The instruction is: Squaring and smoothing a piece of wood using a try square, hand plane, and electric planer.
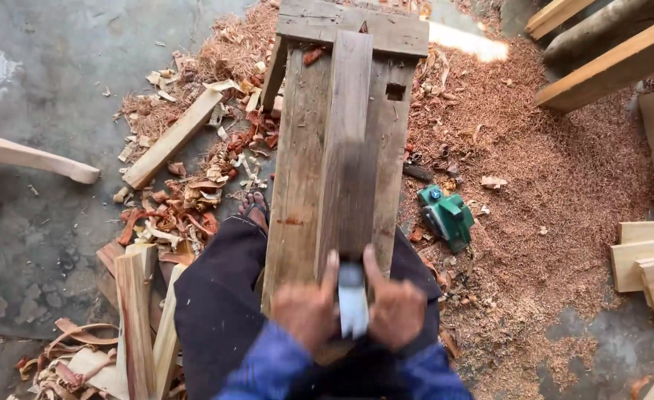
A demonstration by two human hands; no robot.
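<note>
Two hands close together on one small tool at the near end of the bench (297,148): the left hand (306,311) and the right hand (396,310) flank a pale, blurred hand plane (353,300), each with its fingers curled shut around a side of it and an index finger (330,268) stretched forward along the wood. The plane sits on the near end of a long, weathered plank (349,148) that lies lengthwise down the middle of the bench, running away from the person to a crosspiece at the far end.

I judge the plane to be a compact, rigid block, light enough to push but needing steady pressure from both sides; its flanks, where the hands already sit, look like the natural hold. The plank seems stiff, dry and fairly heavy, rough on its surface, unlikely to slip under its own weight.

To the right of the bench, on a floor thick with reddish sawdust (564,170), lies a green electric planer (447,215). To the left of the bench are curled shavings (179,215) and loose timber offcuts (171,141). A bare foot (255,207) shows just left of the bench, under dark trousers.
</note>
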